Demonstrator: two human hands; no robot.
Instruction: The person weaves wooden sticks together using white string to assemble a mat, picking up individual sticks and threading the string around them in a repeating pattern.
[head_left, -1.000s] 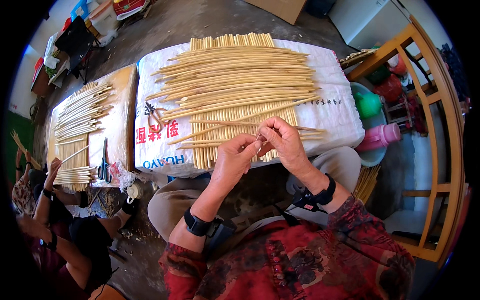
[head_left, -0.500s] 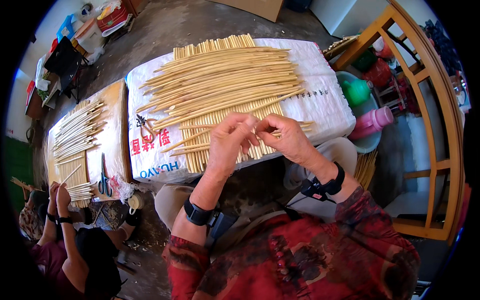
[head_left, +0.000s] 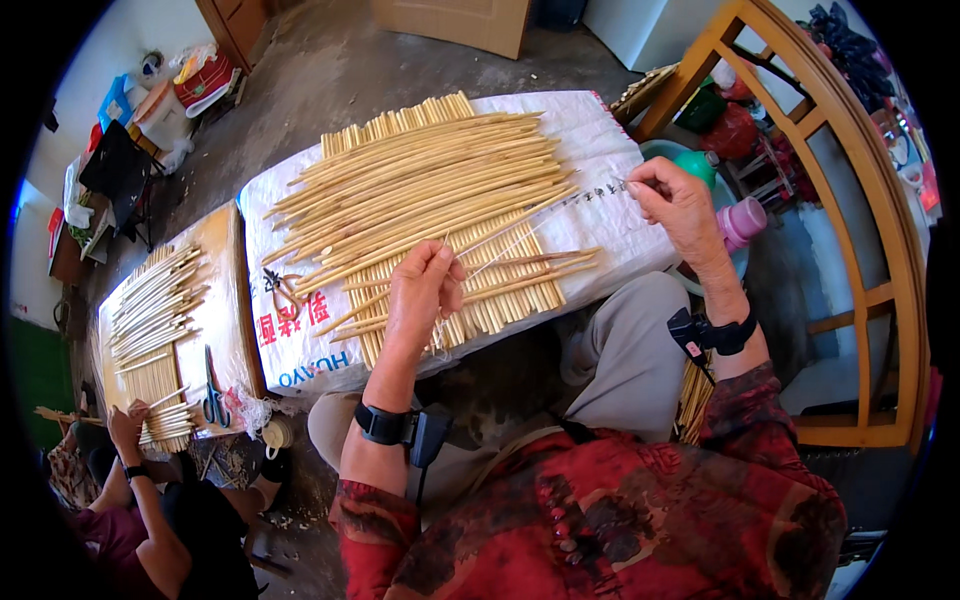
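Left fingers (head_left: pixel 443 255): thumb and index pinched together on a thin white thread (head_left: pixel 500 257), other fingers curled in. Right fingers (head_left: pixel 634 184): also pinched at the tips, thread running up to them, rest folded loosely.

Left hand (head_left: pixel 422 288) is over the near half of the stick mat (head_left: pixel 507 312), pinch pointing up and away from me. My left forearm comes in steep from the near side of the mat, wrist nearly straight, black strap on it. Right hand (head_left: pixel 678 205) is off to the right of the mat, knuckles up, wrist bent so the fingers point back toward the mat. Right forearm is steep too, leaning left, strap on that wrist as well.

Thread spans from above the mat out past its right edge. A few loose sticks (head_left: pixel 545 276) lie crosswise on the mat's near part; a big layer of long sticks (head_left: pixel 430 170) covers its far part. Brown-handled scissors (head_left: pixel 288 288) sit just left of the mat. White sheet (head_left: pixel 600 135) under the mat covers the worktop. Pink container (head_left: pixel 742 222) is well right of the mat. Co-worker's hand (head_left: pixel 125 425) is far left of it.
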